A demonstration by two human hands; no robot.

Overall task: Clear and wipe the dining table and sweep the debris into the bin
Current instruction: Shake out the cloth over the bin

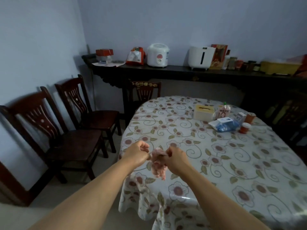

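1. Floral plastic cloth, cream with pink flowers and green scrolls, covered the oval dining table (pixel 224 163) that filled the right of my view, its hem hanging over the near-left edge.
2. Behind it a long dark sideboard (pixel 182 72) ran along the wall, carrying a white rice cooker (pixel 157 55), a second white appliance (pixel 201 58), a red-and-white bag (pixel 136 55) and a row of jars and boxes toward the right.
3. To my left, 2 dark wooden chairs (pixel 54 130) stood side by side against the wall, and a 3rd chair (pixel 144 91) sat at the far end of the table.
4. On the far right part of the table lay a small cluster: a pale tissue box (pixel 204 112), a pink carton (pixel 223 112), a blue-and-white packet (pixel 226 125) and 2 orange-red containers (pixel 247 122), all close together.
5. My left hand (pixel 138 154) and my right hand (pixel 176 161) were held just above the near-left edge of the table, close to each other.
6. Between them hung the pink cloth (pixel 158 165), crumpled, its lower part dangling over the tablecloth.
7. My right fingers were curled tight on the cloth's upper edge; my left fingers were curled and pinching a corner of it.
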